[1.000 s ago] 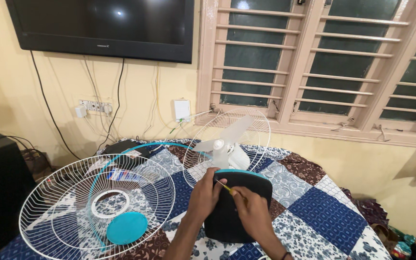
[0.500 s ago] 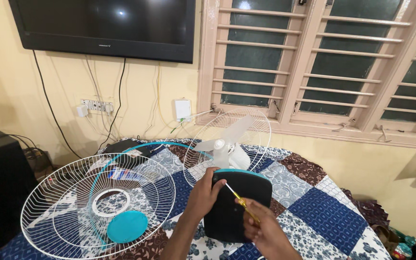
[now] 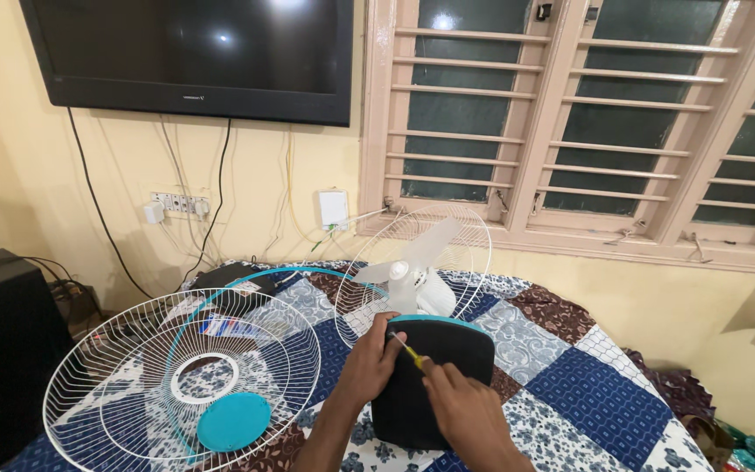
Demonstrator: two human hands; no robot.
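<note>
Screwdriver (image 3: 409,352) in right hand (image 3: 469,413), over black base (image 3: 434,380).

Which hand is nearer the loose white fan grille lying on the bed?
Left. The left hand rests on the fan's black base, beside the white fan grille. The right hand, holding a yellow screwdriver, lies farther away, on the side of the base away from the grille.

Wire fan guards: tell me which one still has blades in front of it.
The upright rear guard by the window, with white blades before it. The detached guard lies flat on the quilt, left of the left hand, bladeless.
</note>
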